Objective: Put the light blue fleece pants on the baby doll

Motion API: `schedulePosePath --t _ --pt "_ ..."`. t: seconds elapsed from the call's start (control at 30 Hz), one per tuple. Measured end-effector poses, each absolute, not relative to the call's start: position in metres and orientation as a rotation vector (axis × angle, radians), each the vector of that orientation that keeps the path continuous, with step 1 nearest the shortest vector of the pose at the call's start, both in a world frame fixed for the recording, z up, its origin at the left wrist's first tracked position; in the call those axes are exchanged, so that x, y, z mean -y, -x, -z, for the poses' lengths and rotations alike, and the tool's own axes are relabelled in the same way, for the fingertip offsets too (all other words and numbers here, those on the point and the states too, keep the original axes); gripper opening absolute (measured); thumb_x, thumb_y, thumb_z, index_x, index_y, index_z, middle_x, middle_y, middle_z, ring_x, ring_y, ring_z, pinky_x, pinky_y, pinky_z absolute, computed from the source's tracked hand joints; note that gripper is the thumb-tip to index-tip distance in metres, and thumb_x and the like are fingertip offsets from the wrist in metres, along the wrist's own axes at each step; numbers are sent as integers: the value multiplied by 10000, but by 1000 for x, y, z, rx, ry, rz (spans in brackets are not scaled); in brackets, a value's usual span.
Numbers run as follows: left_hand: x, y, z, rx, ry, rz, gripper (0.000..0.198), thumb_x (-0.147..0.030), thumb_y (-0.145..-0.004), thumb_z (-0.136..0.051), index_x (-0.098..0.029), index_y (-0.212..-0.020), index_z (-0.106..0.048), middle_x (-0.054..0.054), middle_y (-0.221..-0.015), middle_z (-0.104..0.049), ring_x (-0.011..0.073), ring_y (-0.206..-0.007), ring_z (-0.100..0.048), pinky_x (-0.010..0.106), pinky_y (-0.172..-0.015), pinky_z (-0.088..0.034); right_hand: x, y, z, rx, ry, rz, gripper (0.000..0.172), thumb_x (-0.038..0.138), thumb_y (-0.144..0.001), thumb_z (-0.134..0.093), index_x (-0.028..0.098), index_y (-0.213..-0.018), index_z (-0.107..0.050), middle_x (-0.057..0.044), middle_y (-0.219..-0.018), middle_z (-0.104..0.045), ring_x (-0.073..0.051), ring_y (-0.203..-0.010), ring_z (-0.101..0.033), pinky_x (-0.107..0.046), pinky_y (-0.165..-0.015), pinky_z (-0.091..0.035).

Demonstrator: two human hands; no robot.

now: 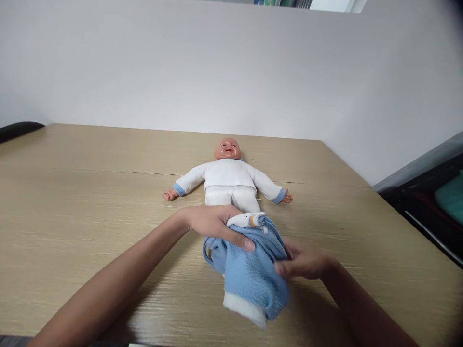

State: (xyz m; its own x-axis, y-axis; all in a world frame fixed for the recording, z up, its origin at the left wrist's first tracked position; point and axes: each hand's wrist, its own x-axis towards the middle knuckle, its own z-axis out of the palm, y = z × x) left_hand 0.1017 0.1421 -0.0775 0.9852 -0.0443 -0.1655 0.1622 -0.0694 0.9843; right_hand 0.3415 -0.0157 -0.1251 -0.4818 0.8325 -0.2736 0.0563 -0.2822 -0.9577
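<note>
Blue cloth (248, 265) w/ white trim, hiding doll's (229, 172) lower legs: your L hand (216, 226) grasps its top folds, R hand (304, 261) its side; can't tell if it touches table (90, 207). Prob. light, soft, floppy, hard to damage; best held by thick folds, both sides. Table wood-grain, looks smooth, doll face-up on it; plain pale wall (181, 67) behind

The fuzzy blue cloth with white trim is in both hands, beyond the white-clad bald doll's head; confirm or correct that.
Wrong end of the doll: the head view shows the cloth, in the left hand and right hand, at the leg end.
</note>
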Motion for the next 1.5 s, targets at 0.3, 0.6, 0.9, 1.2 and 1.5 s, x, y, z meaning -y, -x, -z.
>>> schedulePosePath --t 0.3,0.6,0.9,1.2,1.5 --pt "-144 -98 72 21 -1599 422 455 -407 -721 -986 -162 -1065 -816 71 -1091 -853 302 -1026 -810 381 -928 -674 17 -343 143 1146 1148 -1668 614 573 -680 -981 200 -1133 -802 -39 -950 -776 -207 -829 -712 -319 -780 -617" --pt "-151 -99 78 3 -1618 279 351 -412 -839 -900 -173 -1081 -812 60 -1088 -847 232 -1002 -786 333 -984 -635 13 -344 148 1209 1082 -1679 479 600 -863 -862 217 -1142 -791 -21 -904 -740 -173 -772 -655 -274 -713 -564" --pt "-149 -97 77 -29 -1662 172 359 -443 -954 -781 -164 -1180 -773 87 -1153 -820 235 -1057 -772 341 -984 -634 15 -335 137 1311 899 -1762 902 361 -621 -1056 207 -1403 -633 -53 -1041 -791 -268 -1016 -756 -353 -927 -595" --pt "-146 -100 76 -84 -1593 200 442 -386 -632 -1029 -190 -975 -832 27 -975 -838 223 -911 -774 333 -939 -640 40 -280 102 936 1409 -1049 393 427 -862 -808 220 -1188 -737 -67 -1056 -806 -273 -949 -740 -354 -825 -619" --pt "-139 -97 70 21 -1607 334 472 -445 -769 -938 -126 -1092 -809 82 -1045 -838 279 -1016 -781 367 -957 -626 94 -235 152 777 1685 -788 382 409 -875 -727 220 -1207 -715 -71 -1042 -812 -299 -1006 -761 -351 -867 -628"
